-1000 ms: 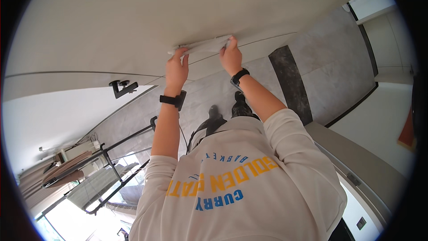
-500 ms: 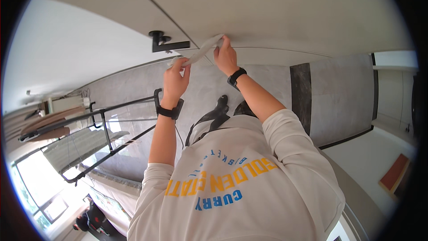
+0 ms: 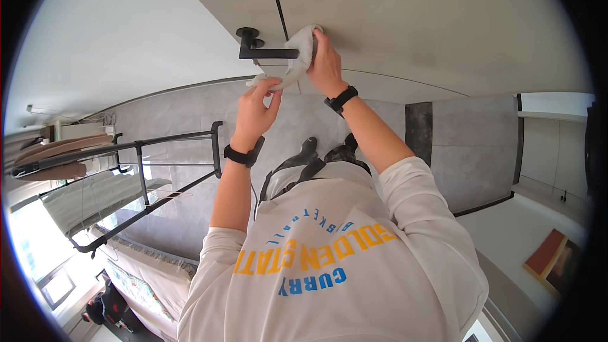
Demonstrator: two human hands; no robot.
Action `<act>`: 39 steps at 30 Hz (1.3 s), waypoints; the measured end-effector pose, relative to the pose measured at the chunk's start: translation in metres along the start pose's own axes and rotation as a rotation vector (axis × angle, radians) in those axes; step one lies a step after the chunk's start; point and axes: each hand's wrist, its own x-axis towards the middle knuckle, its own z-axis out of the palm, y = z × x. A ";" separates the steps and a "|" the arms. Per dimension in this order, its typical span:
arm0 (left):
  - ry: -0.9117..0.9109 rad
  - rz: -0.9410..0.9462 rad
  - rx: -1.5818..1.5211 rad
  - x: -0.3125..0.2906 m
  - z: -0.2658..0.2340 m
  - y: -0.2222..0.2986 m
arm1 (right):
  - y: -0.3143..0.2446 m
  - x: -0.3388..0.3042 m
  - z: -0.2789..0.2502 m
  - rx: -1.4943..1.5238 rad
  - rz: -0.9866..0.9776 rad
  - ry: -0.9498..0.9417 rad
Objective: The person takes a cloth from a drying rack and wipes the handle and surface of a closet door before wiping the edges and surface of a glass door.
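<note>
Both my hands hold a pale grey-white cloth (image 3: 305, 47) stretched in a curve at a black lever door handle (image 3: 269, 54). My right hand (image 3: 326, 68) grips its upper end, just past the free tip of the lever, and the cloth meets that tip. Below the lever, my left hand (image 3: 254, 115) pinches the lower end between thumb and fingers. Whether the cloth passes behind the lever, I cannot tell. The handle sits on a beige door (image 3: 405, 19), beside a dark vertical seam. Each wrist wears a black band.
A black metal clothes rack (image 3: 139, 152) with hanging garments stands to the left. Beyond it is a bed (image 3: 149, 266). Grey tile floor (image 3: 373, 114) runs under my feet, crossed by a dark strip (image 3: 418, 133) on the right. A white wall (image 3: 126, 31) adjoins the door.
The cloth has come up to the lever's tip and now touches it, where before it hung to the right of it. My right hand has risen; my left still pinches the lower end.
</note>
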 end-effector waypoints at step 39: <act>0.451 -0.017 0.379 0.033 -0.027 -0.081 | -0.053 -0.001 -0.046 0.166 -0.156 0.009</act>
